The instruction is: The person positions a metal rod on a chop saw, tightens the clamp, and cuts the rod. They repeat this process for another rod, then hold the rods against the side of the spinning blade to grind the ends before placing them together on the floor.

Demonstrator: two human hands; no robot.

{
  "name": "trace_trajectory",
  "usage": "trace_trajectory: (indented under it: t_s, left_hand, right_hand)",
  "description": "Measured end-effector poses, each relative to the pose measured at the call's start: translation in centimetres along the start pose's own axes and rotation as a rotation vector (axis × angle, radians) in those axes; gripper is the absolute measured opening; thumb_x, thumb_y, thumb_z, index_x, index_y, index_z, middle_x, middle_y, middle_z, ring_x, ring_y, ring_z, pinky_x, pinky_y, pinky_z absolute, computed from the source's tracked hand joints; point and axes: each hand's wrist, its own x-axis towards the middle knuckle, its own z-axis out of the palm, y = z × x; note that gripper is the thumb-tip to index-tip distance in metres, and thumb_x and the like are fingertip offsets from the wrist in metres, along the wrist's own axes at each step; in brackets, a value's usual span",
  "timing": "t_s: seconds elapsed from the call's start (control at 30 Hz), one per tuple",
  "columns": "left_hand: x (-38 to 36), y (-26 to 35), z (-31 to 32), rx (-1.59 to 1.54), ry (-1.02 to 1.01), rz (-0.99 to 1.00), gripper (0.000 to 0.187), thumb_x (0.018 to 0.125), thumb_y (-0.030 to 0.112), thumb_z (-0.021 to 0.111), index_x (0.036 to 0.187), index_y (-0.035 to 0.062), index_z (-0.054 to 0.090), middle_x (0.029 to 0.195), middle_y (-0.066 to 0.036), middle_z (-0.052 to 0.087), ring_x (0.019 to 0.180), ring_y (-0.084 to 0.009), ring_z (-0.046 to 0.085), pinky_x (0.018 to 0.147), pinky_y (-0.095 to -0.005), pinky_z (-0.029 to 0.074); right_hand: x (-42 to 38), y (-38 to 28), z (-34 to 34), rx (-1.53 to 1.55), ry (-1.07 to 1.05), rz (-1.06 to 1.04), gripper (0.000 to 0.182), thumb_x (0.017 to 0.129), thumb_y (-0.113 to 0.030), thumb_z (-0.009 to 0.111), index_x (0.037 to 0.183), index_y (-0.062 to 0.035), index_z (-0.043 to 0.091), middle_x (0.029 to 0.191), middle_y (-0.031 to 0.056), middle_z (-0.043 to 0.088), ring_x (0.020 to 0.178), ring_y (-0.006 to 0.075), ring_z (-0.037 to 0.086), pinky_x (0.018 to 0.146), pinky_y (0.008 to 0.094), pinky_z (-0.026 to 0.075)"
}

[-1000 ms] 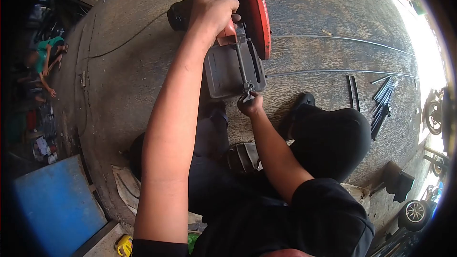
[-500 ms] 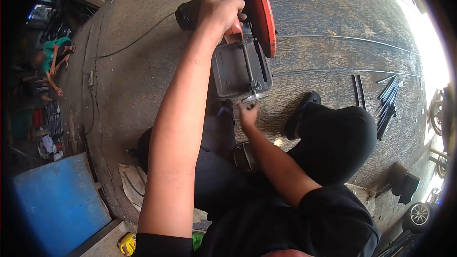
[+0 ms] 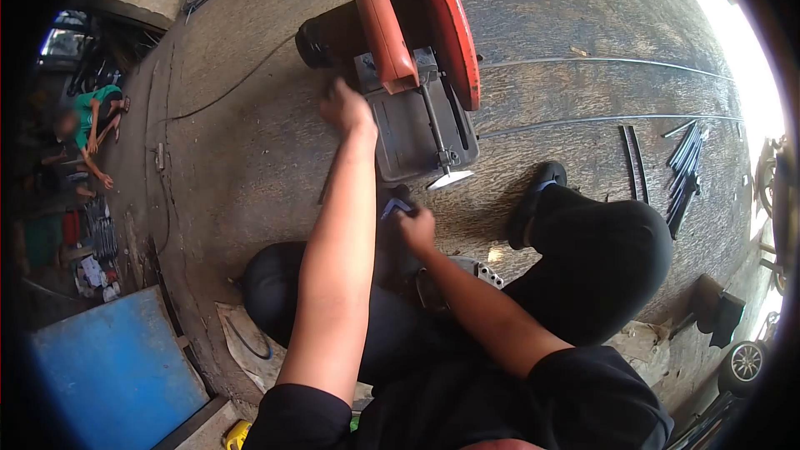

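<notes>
A red cut-off saw (image 3: 387, 29) stands on the floor ahead, with a red blade guard (image 3: 450, 25) and a dark base (image 3: 404, 137). My left hand (image 3: 345, 107) is off the saw's handle, blurred, beside the left edge of the base; its fingers are smeared. The clamp crank's pale handle (image 3: 451, 180) sticks out at the near end of the base, untouched. My right hand (image 3: 417, 230) is low, with curled fingers, close to the blue strap of a sandal (image 3: 397, 207). Whatever lies in those fingers is hidden.
Two long thin rods (image 3: 600, 119) run right from the saw. Cut dark bars (image 3: 685, 175) lie beyond my right knee. A cable (image 3: 237, 87) trails left. A blue panel (image 3: 117, 367) and a yellow tape measure (image 3: 237, 435) are lower left; a person in green (image 3: 96, 112) crouches far left.
My left hand has let go of the saw handle and come down toward me. My right hand has left the clamp crank and moved down and slightly left.
</notes>
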Motion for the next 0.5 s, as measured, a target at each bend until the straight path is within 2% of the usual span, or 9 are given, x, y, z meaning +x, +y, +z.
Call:
trace_trajectory:
  t_s: [0.07,0.1,0.13,0.23,0.3,0.37,0.4,0.43,0.5]
  left_hand:
    - [0.6,-4.8,-0.7,0.137,0.091,-0.368,0.041,0.086,0.020,0.056,0.109,-0.0137,0.059,0.112,-0.022,0.064,0.101,-0.0266,0.062,0.087,-0.0368,0.047]
    - [0.4,-7.0,-1.2,0.333,0.058,-0.279,0.043,0.086,0.025,0.059,0.108,-0.0124,0.058,0.112,-0.029,0.061,0.108,-0.0385,0.060,0.092,-0.0425,0.047]
    - [2.4,-11.5,-1.2,0.404,0.046,-0.343,0.042,0.086,0.024,0.058,0.110,-0.0114,0.058,0.113,-0.028,0.061,0.107,-0.0393,0.060,0.091,-0.0427,0.048]
    - [7.6,-21.1,0.2,0.433,-0.135,-0.300,0.047,0.088,0.030,0.056,0.114,-0.0103,0.058,0.117,-0.026,0.061,0.110,-0.0359,0.060,0.091,-0.0409,0.048]
    - [8.6,-21.3,1.6,0.488,-0.239,-0.420,0.051,0.090,0.034,0.056,0.117,-0.0095,0.057,0.122,-0.024,0.059,0.113,-0.0329,0.059,0.093,-0.0383,0.047]
    - [9.7,-22.4,2.9,0.321,-0.181,-0.645,0.053,0.090,0.034,0.058,0.122,-0.0079,0.055,0.128,-0.022,0.056,0.118,-0.0301,0.055,0.097,-0.0370,0.044]
    - [11.1,-24.7,3.7,0.124,-0.162,-0.722,0.054,0.090,0.033,0.060,0.125,-0.0069,0.053,0.131,-0.021,0.054,0.120,-0.0291,0.053,0.099,-0.0378,0.042]
    - [11.9,-25.8,4.1,0.124,-0.165,-0.739,0.054,0.090,0.033,0.060,0.125,-0.0069,0.053,0.131,-0.021,0.054,0.120,-0.0291,0.053,0.099,-0.0378,0.042]
    - [13.0,-27.2,4.8,-0.087,-0.118,-0.766,0.057,0.088,0.030,0.064,0.130,-0.0056,0.049,0.135,-0.018,0.050,0.123,-0.0269,0.050,0.101,-0.0404,0.040]
  right_hand:
    - [1.4,-1.2,-1.2,0.305,0.286,-0.037,0.081,0.077,-0.038,0.077,0.131,0.0112,0.042,0.127,0.0286,0.053,0.119,0.0363,0.052,0.100,0.0391,0.040]
    - [3.1,-0.8,-2.3,0.338,0.313,0.054,0.084,0.078,-0.039,0.076,0.133,0.0117,0.038,0.129,0.0252,0.052,0.118,0.0343,0.051,0.100,0.0391,0.039]
    - [4.1,-1.0,-2.0,0.289,0.596,-0.060,0.079,0.081,-0.036,0.073,0.132,0.0133,0.038,0.127,0.0247,0.053,0.116,0.0346,0.052,0.100,0.0386,0.039]
    - [7.4,0.4,-3.6,0.442,0.604,-0.088,0.067,0.086,-0.031,0.069,0.129,0.0136,0.043,0.124,0.0253,0.055,0.117,0.0342,0.052,0.101,0.0387,0.037]
    - [7.0,-1.3,-5.1,0.639,0.435,0.126,0.056,0.089,-0.027,0.063,0.125,0.0127,0.048,0.119,0.0271,0.058,0.117,0.0347,0.053,0.103,0.0395,0.036]
    - [4.3,-2.6,-3.7,0.193,0.500,-0.046,0.050,0.087,-0.027,0.064,0.118,0.0105,0.054,0.114,0.0273,0.060,0.111,0.0380,0.056,0.099,0.0414,0.038]
    - [2.1,-2.0,-3.1,-0.140,0.365,-0.420,0.045,0.083,-0.026,0.066,0.112,0.0074,0.058,0.111,0.0275,0.061,0.105,0.0428,0.057,0.095,0.0419,0.042]
    - [0.3,-1.6,-2.9,-0.475,0.143,-0.425,0.042,0.081,-0.026,0.067,0.108,0.0047,0.059,0.110,0.0264,0.061,0.106,0.0450,0.055,0.095,0.0441,0.042]
    - [-2.0,0.0,-0.9,-0.335,-0.180,-0.130,0.042,0.081,-0.025,0.068,0.111,0.0035,0.060,0.109,0.0259,0.063,0.110,0.0428,0.056,0.097,0.0444,0.041]
